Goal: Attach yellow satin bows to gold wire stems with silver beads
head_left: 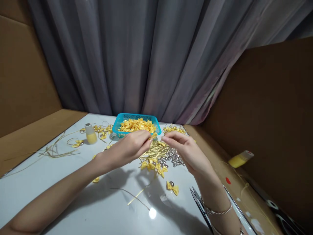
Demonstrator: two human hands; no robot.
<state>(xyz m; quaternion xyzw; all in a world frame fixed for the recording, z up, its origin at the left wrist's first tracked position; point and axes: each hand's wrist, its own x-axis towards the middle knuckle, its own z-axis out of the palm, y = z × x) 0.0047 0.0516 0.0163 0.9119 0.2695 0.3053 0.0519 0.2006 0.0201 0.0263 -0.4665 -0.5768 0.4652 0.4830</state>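
Observation:
My left hand [137, 142] is closed, its fingertips pinching a small yellow ribbon bow [154, 135] in front of the basket. A short gap away, my right hand [187, 148] has its thumb and index finger brought together; whatever they hold is too small to make out. Beneath both hands lie a bundle of gold twist ties [156, 150], a heap of silver bells [175, 157] and several yellow bows [154, 166]. One bow with a bell [172, 188] rests apart, nearer to me.
A blue basket [158, 130] full of yellow bows stands at the back. Yellow glue bottles [91, 134] are on the left and on the right side. Black tweezers [201, 209] lie beside my right forearm. Cardboard walls [266, 98] and a grey curtain [127, 58] enclose the table.

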